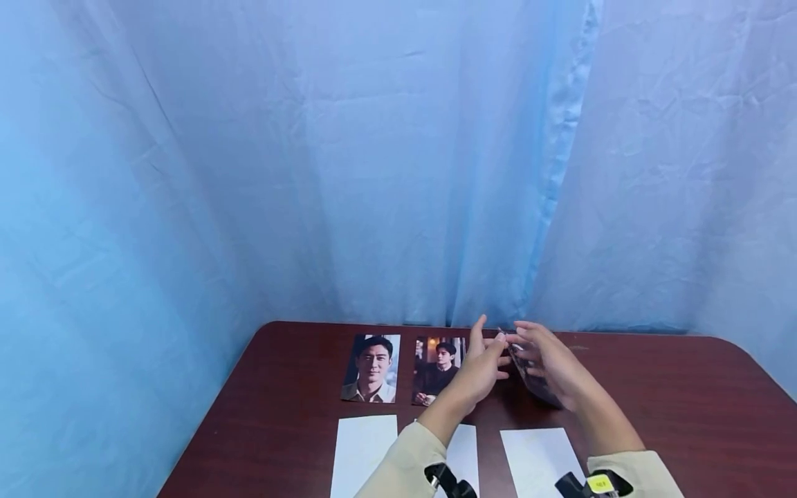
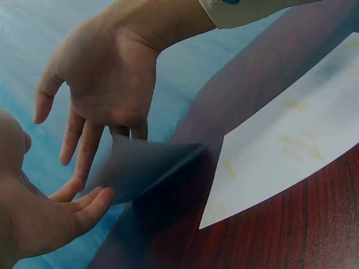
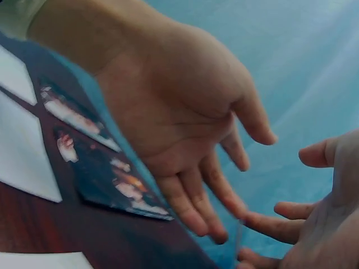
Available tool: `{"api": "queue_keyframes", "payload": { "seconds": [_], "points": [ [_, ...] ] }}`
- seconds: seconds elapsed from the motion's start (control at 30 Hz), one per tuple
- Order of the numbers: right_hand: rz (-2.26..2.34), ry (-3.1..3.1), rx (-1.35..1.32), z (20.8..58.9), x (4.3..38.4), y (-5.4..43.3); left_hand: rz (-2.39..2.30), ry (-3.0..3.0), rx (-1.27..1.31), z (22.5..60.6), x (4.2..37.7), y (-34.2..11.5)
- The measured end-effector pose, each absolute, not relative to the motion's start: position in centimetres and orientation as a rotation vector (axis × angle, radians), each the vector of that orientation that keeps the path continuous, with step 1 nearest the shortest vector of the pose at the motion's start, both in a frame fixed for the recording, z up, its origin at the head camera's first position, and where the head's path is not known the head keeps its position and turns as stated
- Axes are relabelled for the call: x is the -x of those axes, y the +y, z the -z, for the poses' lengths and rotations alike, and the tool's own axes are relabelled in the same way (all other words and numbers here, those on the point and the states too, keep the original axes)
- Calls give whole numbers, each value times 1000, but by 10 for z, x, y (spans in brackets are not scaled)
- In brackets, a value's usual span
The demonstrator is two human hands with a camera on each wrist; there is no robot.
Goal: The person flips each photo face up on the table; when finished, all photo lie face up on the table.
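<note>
The left edge of the counter point(image 1: 261, 401) slopes down beside a pale blue curtain point(image 1: 386, 173), which hangs close along the far edge too, leaving little depth behind the hands. A stretch of dark red wood separates that left edge from a portrait photo point(image 1: 370, 369) and the white sheet point(image 1: 364, 453) just nearer the person. Next comes a second photo point(image 1: 429, 377), its lower right partly hidden by the left forearm, whose sleeve also crosses the middle sheet point(image 1: 465, 449). The left hand point(image 1: 478, 370) reaches forward, thumb raised and fingers spread wide, the tips touching a thin card point(image 1: 540, 391) that stands tilted between the hands. The right hand point(image 1: 551, 363) comes in from the other side, wide and loosely bent, fingers against the card; which hand bears it cannot be told. Below lies the right sheet point(image 1: 538, 453), one corner behind a black wrist mount point(image 1: 575, 485); further right, wood extends to the edge.
</note>
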State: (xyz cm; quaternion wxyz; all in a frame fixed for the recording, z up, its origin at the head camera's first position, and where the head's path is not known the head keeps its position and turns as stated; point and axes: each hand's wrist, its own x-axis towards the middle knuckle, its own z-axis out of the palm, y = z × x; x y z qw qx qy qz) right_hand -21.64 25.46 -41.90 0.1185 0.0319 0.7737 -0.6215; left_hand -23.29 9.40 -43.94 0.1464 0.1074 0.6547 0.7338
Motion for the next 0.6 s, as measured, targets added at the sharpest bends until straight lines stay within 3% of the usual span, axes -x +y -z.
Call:
{"api": "queue_keyframes", "payload": {
  "seconds": [0.33,0.6],
  "points": [
    [1809,2230,-165,446,222,241,-2024,2018,-134,458,236,92],
    [1806,2225,-182,447,222,242,-1984,2078,-158,453,234,78]
  ]
}}
